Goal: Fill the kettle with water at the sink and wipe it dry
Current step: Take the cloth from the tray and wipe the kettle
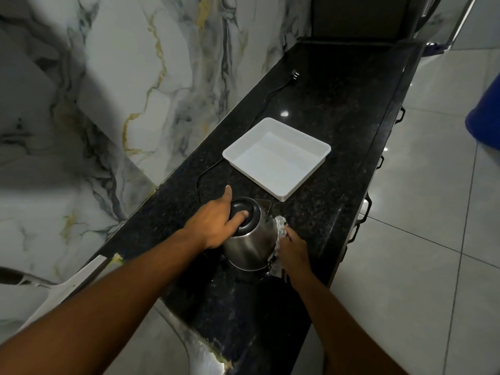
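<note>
— Where's the kettle (250, 236) right now?

— On the black granite counter (338, 104), near the front edge, a little short of the white tray (311, 169). It's a steel one with a dark lid, and its spout points toward the tray.

— Who's got hold of it?

— The left hand (216, 226) is on top. The palm wraps the far side by the handle, the thumb presses down on the lid, and the forefinger sticks out straight past it toward the wall. So that hand is closed on the kettle, apart from the one loose finger.

— And the other?

— The right hand (293, 250) is at the kettle's right flank with a pale patterned cloth (280, 226) bunched under its fingers. The cloth lies flat against the steel, from up near the spout down to the base. The fingers are curled onto the cloth, gripping it against the side.

— Is the kettle on its stand?

— Hard to say from here; there's something dark beneath it, but the counter is dark as well and the light is poor.

— Anything else about?

— A black cord (266, 98) runs along the counter by the marble wall (135, 90), its plug (295, 74) lying loose at the far end. The tray sits with nothing in it. Pale floor tiles (419, 239) off to the right.
</note>
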